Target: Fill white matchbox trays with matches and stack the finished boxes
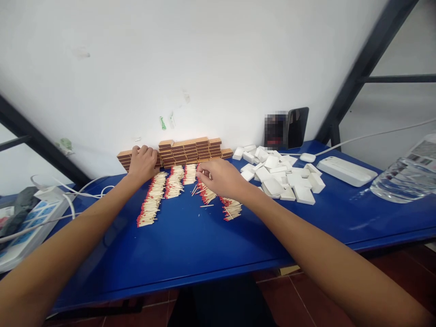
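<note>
Blue table [177, 250] under matches [151, 202], white wall [218, 63]

The matches [150, 204] are bare-looking wood, and the matchbox sleeves [185, 152] look like matt card. The white trays [304, 195] appear to be smooth matt paperboard, while the table [184, 247] has a smooth, glossy, painted-looking finish. The bottle [397, 184] is clear, shiny plastic, and the phone [298, 127] shows a dark, glossy, glass-like screen.

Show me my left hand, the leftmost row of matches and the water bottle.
Left hand [141, 161]: head view, back of the hand.
Leftmost row of matches [151, 199]: head view, sticks about midway along.
Water bottle [401, 180]: head view, its clear side.
</note>
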`<state>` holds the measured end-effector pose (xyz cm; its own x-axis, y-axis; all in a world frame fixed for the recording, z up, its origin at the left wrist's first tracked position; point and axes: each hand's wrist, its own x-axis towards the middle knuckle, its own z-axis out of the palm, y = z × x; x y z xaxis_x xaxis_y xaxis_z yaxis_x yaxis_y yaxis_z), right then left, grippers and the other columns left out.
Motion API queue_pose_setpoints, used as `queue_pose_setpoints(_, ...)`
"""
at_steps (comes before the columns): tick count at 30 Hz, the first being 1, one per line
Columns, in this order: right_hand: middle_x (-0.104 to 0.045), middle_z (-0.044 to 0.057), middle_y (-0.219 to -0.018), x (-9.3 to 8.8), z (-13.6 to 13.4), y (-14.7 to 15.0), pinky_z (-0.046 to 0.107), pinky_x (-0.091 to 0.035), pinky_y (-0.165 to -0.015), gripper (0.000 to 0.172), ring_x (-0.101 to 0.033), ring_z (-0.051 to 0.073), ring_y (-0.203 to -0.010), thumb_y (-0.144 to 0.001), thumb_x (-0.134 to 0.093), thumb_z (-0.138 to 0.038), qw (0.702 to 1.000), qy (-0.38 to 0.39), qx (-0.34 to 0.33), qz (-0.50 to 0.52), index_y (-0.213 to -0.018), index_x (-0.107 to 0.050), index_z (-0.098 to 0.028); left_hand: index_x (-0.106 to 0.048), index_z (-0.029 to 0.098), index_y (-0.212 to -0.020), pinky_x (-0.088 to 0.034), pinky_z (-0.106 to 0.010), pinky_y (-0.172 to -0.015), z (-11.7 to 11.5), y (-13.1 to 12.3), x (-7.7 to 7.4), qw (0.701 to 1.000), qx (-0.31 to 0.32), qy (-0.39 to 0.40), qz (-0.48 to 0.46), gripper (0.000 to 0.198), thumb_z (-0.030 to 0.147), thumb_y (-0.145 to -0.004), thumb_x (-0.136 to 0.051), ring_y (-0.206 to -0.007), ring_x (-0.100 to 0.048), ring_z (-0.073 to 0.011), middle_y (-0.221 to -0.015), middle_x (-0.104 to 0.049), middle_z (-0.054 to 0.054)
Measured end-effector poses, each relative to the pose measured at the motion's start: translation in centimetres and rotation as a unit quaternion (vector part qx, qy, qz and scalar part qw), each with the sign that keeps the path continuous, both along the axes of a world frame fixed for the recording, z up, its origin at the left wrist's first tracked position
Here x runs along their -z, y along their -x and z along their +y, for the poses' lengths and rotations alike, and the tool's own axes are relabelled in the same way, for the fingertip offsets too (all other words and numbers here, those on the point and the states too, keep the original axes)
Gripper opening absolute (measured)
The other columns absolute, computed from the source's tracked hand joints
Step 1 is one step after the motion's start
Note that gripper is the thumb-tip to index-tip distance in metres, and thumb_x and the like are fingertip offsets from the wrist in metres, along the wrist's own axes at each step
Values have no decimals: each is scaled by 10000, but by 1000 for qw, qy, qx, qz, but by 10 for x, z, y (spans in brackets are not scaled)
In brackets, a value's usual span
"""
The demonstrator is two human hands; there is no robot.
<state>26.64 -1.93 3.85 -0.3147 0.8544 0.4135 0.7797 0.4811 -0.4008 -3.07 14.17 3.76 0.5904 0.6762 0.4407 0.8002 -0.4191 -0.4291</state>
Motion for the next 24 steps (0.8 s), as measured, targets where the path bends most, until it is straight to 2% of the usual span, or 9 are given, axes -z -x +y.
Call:
queue_pose_setpoints(9, -717, 62, -827, -1, -2, 0, 326, -344, -708, 271, -590, 182, -768, -1046, -516, -244, 1000, -1, -5, 9, -856, -704, -201, -680, 102, -1157, -374, -601, -1017, -10, 0, -3, 998, -17, -42, 33, 399, 289, -808, -632, -1148, -588, -460, -1069, -738, -264)
queue_pose_setpoints(15, -700, 54, -799, -1, -2, 0, 329, -334, -698, 256, -570, 177, -731, -1035, -537, -246, 1000, -3, -2, 9, -837, -694, -205, -693, 113, -1114, -383, -572, -983, -27, -1, -14, 997, -39, -37, 53, 339, 255, -809, -644, -1139, -592, -453, -1072, -742, -267)
queue_pose_setpoints(19, -687, 41, -776, -2, -3, 1, 326, -311, -677, 267, -553, 166, -704, -1036, -539, -240, 1000, -3, 2, 7, -804, -665, -204, -684, 116, -1122, -394, -556, -958, -36, 1, -23, 998, -50, -25, 33, 339, 296, -837, -654, -1149, -583, -456, -1092, -731, -269)
queue_pose_setpoints(24, -682, 30, -764, -1, -2, 2, 322, -283, -648, 306, -549, 155, -696, -1043, -531, -243, 1000, -7, 0, 5, -750, -611, -204, -648, 124, -1219, -403, -541, -963, -44, -2, -35, 998, -39, -49, -17, 425, 424, -918, -635, -1212, -567, -475, -1153, -730, -260)
